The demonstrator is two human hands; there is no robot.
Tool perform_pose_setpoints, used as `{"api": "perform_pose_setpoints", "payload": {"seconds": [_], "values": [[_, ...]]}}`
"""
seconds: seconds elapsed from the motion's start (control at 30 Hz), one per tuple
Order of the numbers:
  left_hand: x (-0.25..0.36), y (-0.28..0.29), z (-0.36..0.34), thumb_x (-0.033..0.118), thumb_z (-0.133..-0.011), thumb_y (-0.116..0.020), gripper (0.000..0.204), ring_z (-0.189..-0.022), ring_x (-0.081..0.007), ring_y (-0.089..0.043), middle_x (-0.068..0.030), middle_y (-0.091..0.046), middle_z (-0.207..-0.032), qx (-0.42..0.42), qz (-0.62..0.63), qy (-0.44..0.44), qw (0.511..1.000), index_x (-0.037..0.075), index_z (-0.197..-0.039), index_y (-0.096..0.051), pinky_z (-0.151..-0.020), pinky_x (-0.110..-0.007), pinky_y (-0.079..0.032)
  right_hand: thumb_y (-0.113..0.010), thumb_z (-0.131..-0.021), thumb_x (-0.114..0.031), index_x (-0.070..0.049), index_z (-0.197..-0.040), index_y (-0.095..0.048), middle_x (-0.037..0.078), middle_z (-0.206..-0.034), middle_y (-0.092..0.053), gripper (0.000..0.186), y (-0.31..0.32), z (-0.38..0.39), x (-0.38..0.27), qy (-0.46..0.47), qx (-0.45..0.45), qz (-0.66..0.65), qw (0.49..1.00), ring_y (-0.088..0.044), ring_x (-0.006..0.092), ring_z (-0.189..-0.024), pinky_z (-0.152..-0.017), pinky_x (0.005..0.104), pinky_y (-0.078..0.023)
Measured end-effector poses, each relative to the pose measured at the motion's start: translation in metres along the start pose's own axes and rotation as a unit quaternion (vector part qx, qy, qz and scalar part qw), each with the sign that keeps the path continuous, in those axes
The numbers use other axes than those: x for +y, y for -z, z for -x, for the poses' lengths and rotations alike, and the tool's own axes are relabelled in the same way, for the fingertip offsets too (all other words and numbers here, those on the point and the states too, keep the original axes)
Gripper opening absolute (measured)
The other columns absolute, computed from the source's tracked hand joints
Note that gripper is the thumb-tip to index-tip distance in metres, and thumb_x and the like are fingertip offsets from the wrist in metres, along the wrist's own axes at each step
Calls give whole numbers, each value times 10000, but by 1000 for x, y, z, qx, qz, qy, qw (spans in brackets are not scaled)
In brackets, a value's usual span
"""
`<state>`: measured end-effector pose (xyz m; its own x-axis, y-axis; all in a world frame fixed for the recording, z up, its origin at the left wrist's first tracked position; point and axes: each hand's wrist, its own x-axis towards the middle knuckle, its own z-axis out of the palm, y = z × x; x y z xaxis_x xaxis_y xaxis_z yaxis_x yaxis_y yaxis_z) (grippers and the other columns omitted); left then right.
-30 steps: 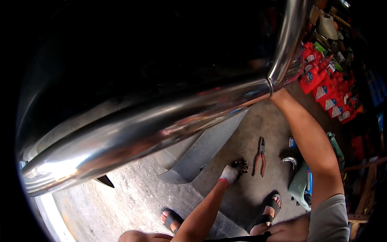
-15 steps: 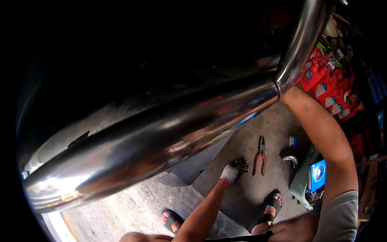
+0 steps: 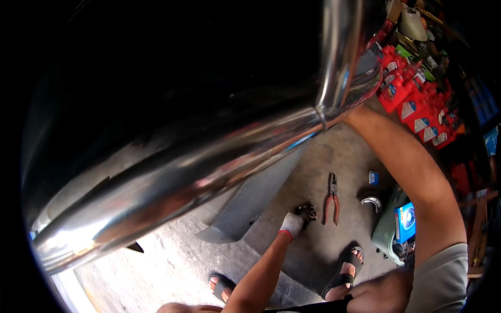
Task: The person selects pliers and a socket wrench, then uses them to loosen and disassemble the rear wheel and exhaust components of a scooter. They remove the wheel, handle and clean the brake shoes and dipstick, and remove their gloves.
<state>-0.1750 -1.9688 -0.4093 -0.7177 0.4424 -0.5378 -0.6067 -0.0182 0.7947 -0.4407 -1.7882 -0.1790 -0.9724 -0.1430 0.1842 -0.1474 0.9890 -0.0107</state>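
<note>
My left hand (image 3: 296,221) wears a pale glove with a red cuff and dark fingers. It reaches low over the concrete floor, its fingers bunched at a few small dark metal pieces (image 3: 312,213); what they hold is too small to make out. Just right of it lie pliers (image 3: 332,201) with red handles. Across the upper view runs a thick shiny chrome tube (image 3: 209,161), close to me. My right forearm (image 3: 402,151) goes up behind the tube's joint, which hides my right hand.
A curved metal brake shoe (image 3: 371,202) and a small blue box (image 3: 373,178) lie right of the pliers. Beside my right arm stands a green bin (image 3: 385,229) with a blue-and-white box (image 3: 406,221). Several red jugs (image 3: 409,108) stand far right. A grey textured panel (image 3: 245,208) hangs below the tube.
The chrome tube's joint and the right-side jugs have shifted left in view, as has my right forearm. My left hand keeps its place by the small metal pieces.
</note>
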Motion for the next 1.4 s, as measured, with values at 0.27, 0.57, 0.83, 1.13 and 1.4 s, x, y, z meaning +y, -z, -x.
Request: {"api": "perform_pose_setpoints", "payload": {"seconds": [0.27, 0.57, 0.83, 1.13, 1.4], "values": [[7, 5, -11, 228, -946, -567, 314, -912, -163, -616, -89, -664, -1077, 0, -25, -49, 998, 23, -1178, -614, -811, -299, -485, -334, -954, -446, -142, -1317, -535, 58, -1441, -458, 514, 10, 3, 0, -1, -5, -16, 1000, -409, 235, -1335, -1124, 355, -290], [21, -2, 2, 233, -961, -536, 335, -998, -169, -597, -95, -652, -1125, -10, -34, -24, 999, 28, -1219, -595, -879, -301, -462, -336, -950, -444, -143, -1301, -555, 53, -1429, -475, 511, 8, -2, -8, -19, 10, -34, 999, -425, 229, -1325, -1117, 346, -302], [17, -26, -13, 204, -950, -572, 310, -966, -171, -615, -93, -675, -1080, 23, -8, -77, 997, 1, -1181, -609, -870, -304, -478, -424, -904, -471, -154, -1165, -657, 102, -1219, -627, 473, 55, 7, -28, -121, -22, -114, 986, -571, 303, -1154, -969, 346, -456], [33, -85, -40, 83, -934, -574, 157, -922, -161, -639, -76, -676, -1017, 19, -31, -87, 996, 18, -1077, -578, -825, -288, -507, -535, -929, -145, -31, -1121, -625, 155, -936, -679, 241, -17, 97, 107, 143, 43, -138, 979, -645, 272, -870, -789, 354, -491], [27, -172, -68, 98, -883, -659, 412, -998, -141, -596, -73, -639, -1108, -64, -211, -196, 955, 26, -1254, -494, -899, -285, -477, -551, -851, -120, -127, -960, -668, 81, -828, -683, 161, -43, 184, 177, -38, -257, -133, 957, -659, 211, -835, -699, 335, -521]]}}
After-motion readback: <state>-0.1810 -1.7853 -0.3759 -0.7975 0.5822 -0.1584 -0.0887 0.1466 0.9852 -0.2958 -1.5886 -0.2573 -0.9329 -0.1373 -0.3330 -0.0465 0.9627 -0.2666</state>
